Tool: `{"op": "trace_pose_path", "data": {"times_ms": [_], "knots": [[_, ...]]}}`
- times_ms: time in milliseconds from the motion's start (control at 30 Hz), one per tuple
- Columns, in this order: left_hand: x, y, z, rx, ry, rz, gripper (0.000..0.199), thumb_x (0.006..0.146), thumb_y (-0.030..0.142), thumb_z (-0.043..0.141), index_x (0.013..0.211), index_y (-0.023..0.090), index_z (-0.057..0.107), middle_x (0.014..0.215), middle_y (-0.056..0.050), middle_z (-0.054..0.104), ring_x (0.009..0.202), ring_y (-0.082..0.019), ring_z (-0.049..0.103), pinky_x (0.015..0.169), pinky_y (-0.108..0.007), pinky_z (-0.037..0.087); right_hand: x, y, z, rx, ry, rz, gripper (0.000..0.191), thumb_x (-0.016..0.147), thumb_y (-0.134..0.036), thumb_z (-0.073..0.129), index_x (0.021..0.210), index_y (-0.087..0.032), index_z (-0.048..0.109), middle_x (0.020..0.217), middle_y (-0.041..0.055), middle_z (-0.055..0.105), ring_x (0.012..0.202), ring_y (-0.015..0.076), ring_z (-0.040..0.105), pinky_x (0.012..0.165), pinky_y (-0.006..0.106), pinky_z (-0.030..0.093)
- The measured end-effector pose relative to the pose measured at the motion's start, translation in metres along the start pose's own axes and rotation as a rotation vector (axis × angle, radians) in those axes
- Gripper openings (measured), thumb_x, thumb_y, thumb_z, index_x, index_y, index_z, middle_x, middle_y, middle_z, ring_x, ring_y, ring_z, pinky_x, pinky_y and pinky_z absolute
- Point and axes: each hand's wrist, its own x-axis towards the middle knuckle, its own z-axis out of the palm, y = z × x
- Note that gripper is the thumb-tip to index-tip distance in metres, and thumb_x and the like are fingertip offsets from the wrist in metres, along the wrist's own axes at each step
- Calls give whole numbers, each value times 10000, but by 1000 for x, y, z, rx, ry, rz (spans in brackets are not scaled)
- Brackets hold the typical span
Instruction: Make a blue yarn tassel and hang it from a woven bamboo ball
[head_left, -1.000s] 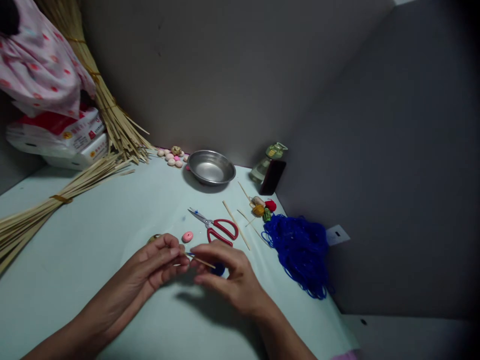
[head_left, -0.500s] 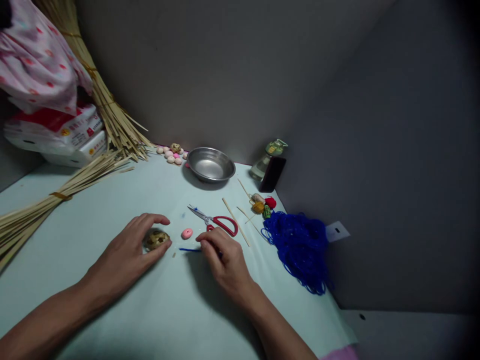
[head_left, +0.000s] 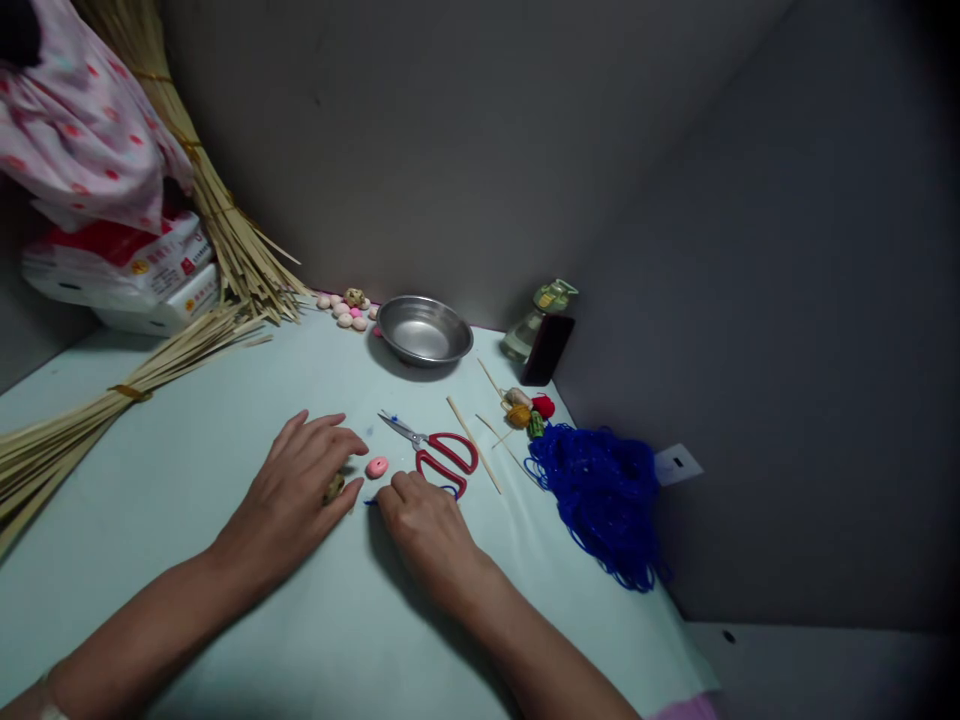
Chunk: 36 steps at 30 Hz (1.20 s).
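Note:
My left hand [head_left: 307, 478] is over a brown-speckled egg [head_left: 334, 487], fingers spread and thumb apart. The hand covers much of the egg, so I cannot tell how firmly it touches it. My right hand [head_left: 420, 520] is closed, its fingertips pinched low at the table on a short blue cord [head_left: 370, 502]. One cord end pokes out left of the fingers, and a bit of blue curves out behind the knuckles. Between the hands lies a small pink egg-shaped piece [head_left: 376, 467] with dark marks. Red-handled scissors [head_left: 450, 455] lie just beyond my right hand, blades partly open.
A steel bowl [head_left: 424, 331] stands at the back, with several small eggs [head_left: 345, 310] left of it. To the right are a blue cord heap [head_left: 600, 500], small coloured balls [head_left: 519, 414], a phone [head_left: 548, 350] and a bottle [head_left: 525, 330]. Straw bundles [head_left: 135, 390] lie left.
My left hand has shifted right and spread over the speckled egg, hiding more of it. The right hand has moved left and down along the cord, uncovering more of the scissors' handles.

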Motion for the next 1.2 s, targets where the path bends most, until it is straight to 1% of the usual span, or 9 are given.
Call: {"op": "trace_pose_path", "data": {"times_ms": [233,367,600,700,767,833,900,1100,1200], "knots": [[10,-7,18,202,-88,96,208,914,222,590,1070,206,727,1209,-178,745,1440,-431,507,1241,-695,190,-1,12,-12,431,340,170,139,1004,-131,600,1025,-189,725,862,37,689,745,162,634,657,258,445],[10,-4,21,190,-95,78,164,917,185,579,989,247,713,1196,-138,760,1462,-401,496,1249,-684,190,-1,15,-16,587,397,218,131,968,-122,637,976,-198,744,853,29,702,748,159,648,670,247,472],[2,13,16,22,-52,69,196,974,235,544,1151,226,628,1221,-118,779,1456,-358,525,1272,-637,186,-2,12,-13,568,436,175,148,1000,-172,602,1002,-197,748,825,37,689,706,157,625,647,248,477],[0,23,10,-84,-41,-15,158,988,276,535,1117,247,621,1144,-91,786,1333,-346,622,1199,-587,335,-3,9,-12,477,478,119,178,1037,-199,560,1017,-186,737,824,50,685,724,167,624,662,260,480],[-1,30,6,-142,-60,-118,122,974,305,548,1057,257,623,1072,-82,774,1139,-340,698,1011,-517,489,-3,7,-13,434,516,90,196,1053,-203,539,1022,-176,731,826,59,688,742,175,629,676,269,485],[-2,36,2,-201,-85,-241,108,950,329,575,1019,262,624,994,-68,758,922,-308,711,822,-447,521,-4,5,-14,406,535,76,208,1064,-208,527,1034,-173,730,830,65,691,757,179,636,686,273,490],[-2,41,-1,-300,-102,-348,130,924,346,608,1021,265,633,935,-50,746,796,-270,688,754,-412,509,-6,4,-15,362,532,73,222,1074,-210,515,1043,-178,732,830,65,690,763,179,640,686,270,491],[-1,46,-5,-868,-136,-598,269,836,374,748,1064,251,674,953,-55,757,878,-247,712,761,-335,544,-9,0,-19,171,584,-14,220,1064,-144,510,1055,-157,729,804,64,699,728,173,633,643,276,474],[-4,41,-6,-996,-172,-649,312,850,439,779,1083,261,673,955,-39,758,948,-246,714,803,-321,555,-9,-3,-21,126,594,-38,221,1069,-150,506,1053,-165,726,768,52,695,678,161,603,596,283,448]]}}
